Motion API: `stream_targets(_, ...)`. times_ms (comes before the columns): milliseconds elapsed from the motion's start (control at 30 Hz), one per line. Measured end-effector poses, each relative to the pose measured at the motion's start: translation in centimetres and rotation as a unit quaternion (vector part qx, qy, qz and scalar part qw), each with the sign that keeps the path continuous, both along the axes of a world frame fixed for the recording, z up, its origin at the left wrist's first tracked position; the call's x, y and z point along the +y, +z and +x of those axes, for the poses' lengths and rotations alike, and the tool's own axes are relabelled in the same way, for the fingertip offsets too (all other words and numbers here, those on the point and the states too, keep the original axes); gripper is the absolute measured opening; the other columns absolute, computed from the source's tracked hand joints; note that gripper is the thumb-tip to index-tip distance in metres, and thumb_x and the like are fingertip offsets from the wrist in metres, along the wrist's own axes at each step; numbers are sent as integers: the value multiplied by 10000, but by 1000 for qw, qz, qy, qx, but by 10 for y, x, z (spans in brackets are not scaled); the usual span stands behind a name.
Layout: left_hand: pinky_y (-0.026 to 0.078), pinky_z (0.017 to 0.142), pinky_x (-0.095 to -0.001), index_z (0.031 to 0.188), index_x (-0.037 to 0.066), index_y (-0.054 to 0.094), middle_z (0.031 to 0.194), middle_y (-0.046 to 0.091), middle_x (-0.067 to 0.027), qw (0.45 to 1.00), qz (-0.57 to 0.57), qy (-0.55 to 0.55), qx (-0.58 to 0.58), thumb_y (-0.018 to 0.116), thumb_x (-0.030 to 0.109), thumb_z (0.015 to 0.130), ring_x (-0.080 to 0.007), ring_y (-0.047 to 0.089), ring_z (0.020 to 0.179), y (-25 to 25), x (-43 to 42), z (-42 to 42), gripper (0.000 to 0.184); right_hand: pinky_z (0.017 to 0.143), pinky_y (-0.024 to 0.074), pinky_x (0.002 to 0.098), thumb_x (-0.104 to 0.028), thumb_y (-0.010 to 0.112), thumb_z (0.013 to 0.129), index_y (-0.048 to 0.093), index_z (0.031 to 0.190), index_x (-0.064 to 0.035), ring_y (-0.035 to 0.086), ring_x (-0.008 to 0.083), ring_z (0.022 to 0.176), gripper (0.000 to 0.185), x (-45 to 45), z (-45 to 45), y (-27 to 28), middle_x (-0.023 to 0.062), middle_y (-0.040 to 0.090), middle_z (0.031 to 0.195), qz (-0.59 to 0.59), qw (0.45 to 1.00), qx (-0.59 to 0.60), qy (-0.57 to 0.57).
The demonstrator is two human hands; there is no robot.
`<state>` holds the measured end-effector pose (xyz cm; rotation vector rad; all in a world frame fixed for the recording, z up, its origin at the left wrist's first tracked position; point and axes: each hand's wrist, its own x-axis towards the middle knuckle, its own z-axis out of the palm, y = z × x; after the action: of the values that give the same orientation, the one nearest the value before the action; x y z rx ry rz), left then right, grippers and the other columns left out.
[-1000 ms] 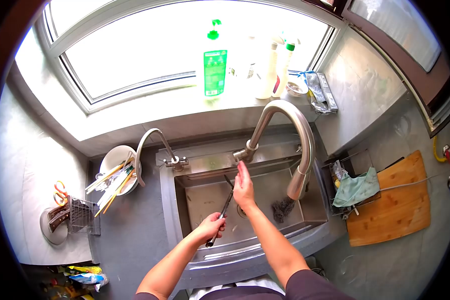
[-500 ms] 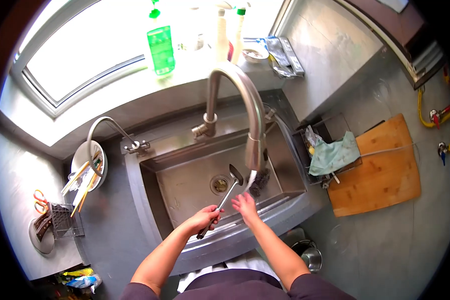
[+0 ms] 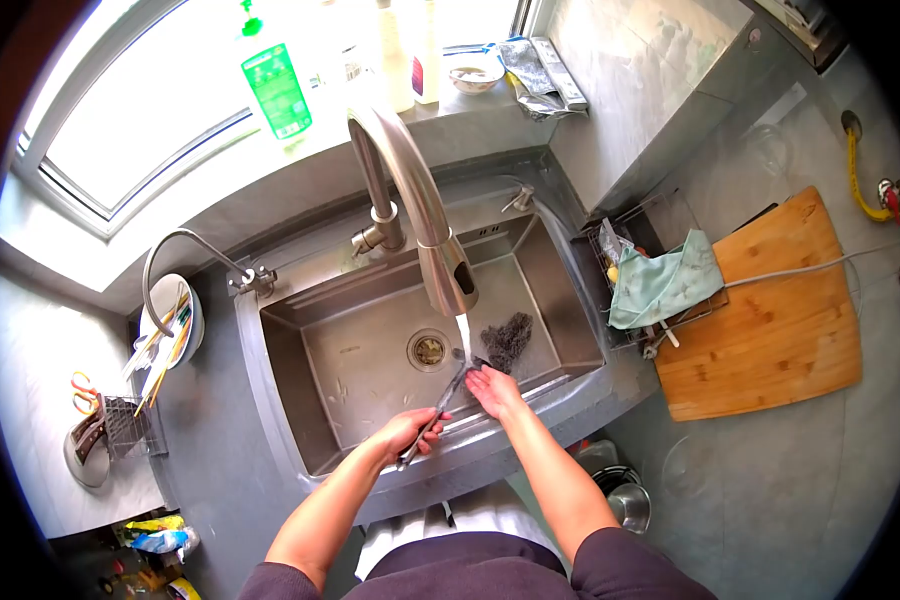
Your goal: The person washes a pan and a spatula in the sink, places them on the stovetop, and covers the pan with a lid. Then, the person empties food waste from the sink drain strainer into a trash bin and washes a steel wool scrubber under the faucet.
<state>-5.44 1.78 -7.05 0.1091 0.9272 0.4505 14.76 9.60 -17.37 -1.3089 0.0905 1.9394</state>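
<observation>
Ladle (image 3: 451, 389) now under faucet (image 3: 432, 210), over sink (image 3: 355, 395)

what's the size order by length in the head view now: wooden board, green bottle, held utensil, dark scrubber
1. Wooden board
2. Green bottle and held utensil: too alike to rank, nearness unsure
3. Dark scrubber

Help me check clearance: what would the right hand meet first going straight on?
Likely the head of the utensil, just ahead of the right hand; whether they touch is unclear.
</observation>
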Motion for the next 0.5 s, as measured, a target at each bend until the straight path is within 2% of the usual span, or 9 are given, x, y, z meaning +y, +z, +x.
stream_targets(100,341,447,-161,1072,19,494,767,444,15,998,-26,46,-15,348,260,987,-47,395,587,-9,11,18,295,1027,371,410,-125,411,949,410,1207,36,465,297,1175,304,-3,-8,17,202,446,1280,-10,999,-1,38)
stream_targets(133,359,455,-172,1004,25,497,764,449,5,996,-52,69,-34,348,254,984,-56,403,579,-13,17,24,274,922,451,376,-133,424,949,427,1216,-2,542,257,1050,297,-5,-10,30,168,509,1211,-19,999,7,34)
stream_targets(233,382,472,-190,966,24,496,765,460,-6,990,-73,90,-77,341,234,980,-72,419,584,-8,39,43,261,714,506,323,-132,436,948,444,1224,-30,587,196,830,295,-7,-4,26,120,594,1073,55,994,10,99)
stream_targets(267,400,487,-204,922,29,495,749,467,-9,988,-59,125,-75,332,224,977,-87,430,586,-2,47,54,260,528,462,249,-143,456,946,502,1174,-26,551,115,654,260,-7,-4,32,61,632,904,48,996,-2,75)
stream_targets(367,405,495,-208,905,37,495,738,467,-12,982,-77,159,-74,321,223,977,-90,436,598,-11,64,76,265,481,439,204,-152,470,945,550,1119,-25,524,74,609,230,0,2,57,31,623,829,96,990,28,102)
stream_targets(500,402,446,-210,804,64,485,634,435,14,950,-142,180,-213,334,301,988,-93,394,496,-47,85,82,336,443,406,177,-156,501,938,588,1065,-29,453,51,539,199,6,-1,62,-4,595,775,73,997,-15,26)
